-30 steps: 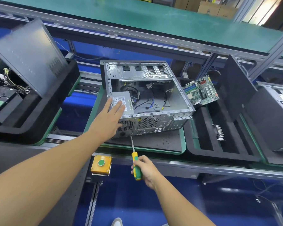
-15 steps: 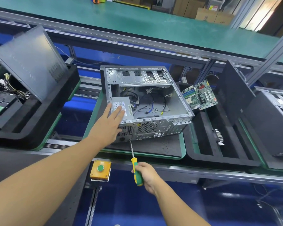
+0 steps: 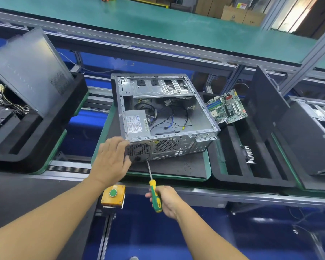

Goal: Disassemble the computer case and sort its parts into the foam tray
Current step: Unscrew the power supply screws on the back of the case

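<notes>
Shifting left hand point(image 3: 111, 162) down off power supply point(image 3: 136, 124), now bracing spread fingers point(image 3: 116, 145) against rear corner of computer case point(image 3: 167, 109) on centre mat point(image 3: 176, 166). Holding screwdriver point(image 3: 154, 192) tip at rear panel, wrapping right hand point(image 3: 167, 200) round handle. Probably starting on supply screws, leaving foam tray point(image 3: 251, 182), at right, holding motherboard point(image 3: 227, 107).

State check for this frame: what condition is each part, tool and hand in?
computer case, lying on its side, panel off.
power supply, inside the case's near-left corner.
motherboard, removed, leaning in the foam tray.
screwdriver, held by right hand, tip at case rear.
left hand, fingers straight, touching case corner.
</notes>
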`<action>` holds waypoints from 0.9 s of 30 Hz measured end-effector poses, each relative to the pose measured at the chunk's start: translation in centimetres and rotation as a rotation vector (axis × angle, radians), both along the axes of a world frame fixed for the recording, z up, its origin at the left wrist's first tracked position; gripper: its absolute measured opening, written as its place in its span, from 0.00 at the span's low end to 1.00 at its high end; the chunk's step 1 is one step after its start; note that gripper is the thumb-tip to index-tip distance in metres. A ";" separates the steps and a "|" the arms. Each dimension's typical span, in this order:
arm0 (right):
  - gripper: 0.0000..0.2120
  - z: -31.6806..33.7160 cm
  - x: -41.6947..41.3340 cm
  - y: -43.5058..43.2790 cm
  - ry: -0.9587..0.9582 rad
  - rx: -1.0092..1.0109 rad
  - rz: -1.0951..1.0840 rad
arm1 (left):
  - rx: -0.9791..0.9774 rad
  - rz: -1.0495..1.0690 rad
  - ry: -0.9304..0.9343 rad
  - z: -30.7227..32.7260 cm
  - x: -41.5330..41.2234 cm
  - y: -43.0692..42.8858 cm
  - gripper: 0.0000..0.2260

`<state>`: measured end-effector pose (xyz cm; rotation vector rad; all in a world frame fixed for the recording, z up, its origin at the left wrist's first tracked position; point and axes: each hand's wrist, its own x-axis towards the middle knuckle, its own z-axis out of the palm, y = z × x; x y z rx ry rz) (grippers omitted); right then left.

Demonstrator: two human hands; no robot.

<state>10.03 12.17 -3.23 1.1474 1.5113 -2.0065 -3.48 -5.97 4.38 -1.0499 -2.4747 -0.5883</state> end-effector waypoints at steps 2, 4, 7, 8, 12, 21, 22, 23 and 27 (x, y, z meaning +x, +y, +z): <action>0.10 -0.3 0.2 0.2 0.047 0.072 0.050 | -0.010 -0.057 -0.044 -1.2 1.0 -0.4 0.11; 0.06 -0.9 0.4 0.4 0.095 0.141 0.074 | -0.106 -0.095 -0.212 -2.1 1.5 -0.5 0.04; 0.10 -1.0 0.5 0.4 0.101 0.156 0.054 | -0.304 -0.054 -0.589 -3.3 1.8 0.1 0.03; 0.11 -0.9 0.4 0.4 0.099 0.160 0.068 | -0.327 -0.007 -0.744 -3.5 1.8 0.6 0.02; 0.08 0.0 -0.1 0.0 0.060 0.158 0.079 | 0.066 0.214 -1.417 -3.9 2.1 4.1 0.07; 0.07 0.3 0.5 0.9 0.119 0.232 0.178 | 0.476 0.384 -1.588 -5.5 4.1 7.9 0.08; 0.06 0.2 0.8 1.1 0.146 0.216 0.156 | 0.497 0.387 -1.578 -5.5 4.3 8.1 0.08; 0.07 0.2 0.9 1.1 0.158 0.175 0.121 | 0.528 0.391 -1.582 -5.6 4.4 8.3 0.07; 0.12 1.0 1.5 1.3 0.091 0.019 0.058 | 0.744 0.424 -1.732 -5.6 4.4 8.8 0.11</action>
